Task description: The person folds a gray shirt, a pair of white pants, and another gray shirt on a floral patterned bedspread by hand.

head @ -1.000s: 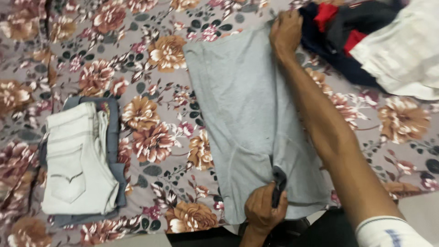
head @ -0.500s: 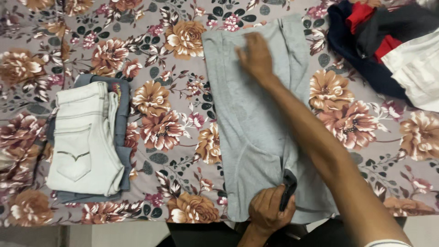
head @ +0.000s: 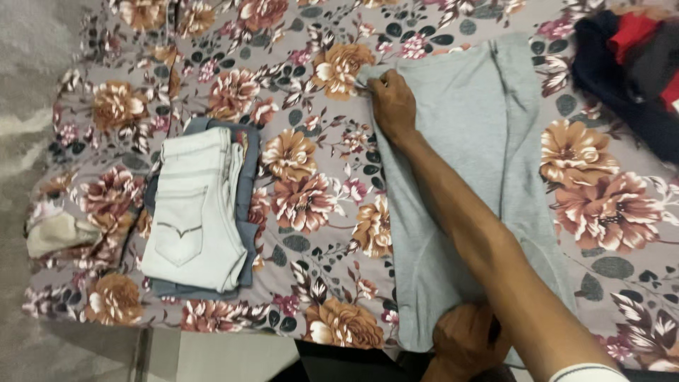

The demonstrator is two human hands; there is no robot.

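A grey garment (head: 460,120) lies flat and lengthwise on a floral bedsheet (head: 304,198). My right hand (head: 392,106) reaches across to the garment's far left corner, and its fingers pinch the cloth there. My right forearm lies over the garment's middle. At the near edge my left hand (head: 463,339) is closed on the garment's hem, partly hidden under my right arm.
A folded stack of pale and blue-grey jeans (head: 194,212) sits on the sheet to the left. A heap of dark blue, red and black clothes (head: 636,64) lies at the far right. The bed's left edge drops to a grey floor (head: 28,106).
My right hand has travelled from the garment's far right corner, across its top, to the far left corner. My left hand keeps its grip at the near hem. The view has swung left.
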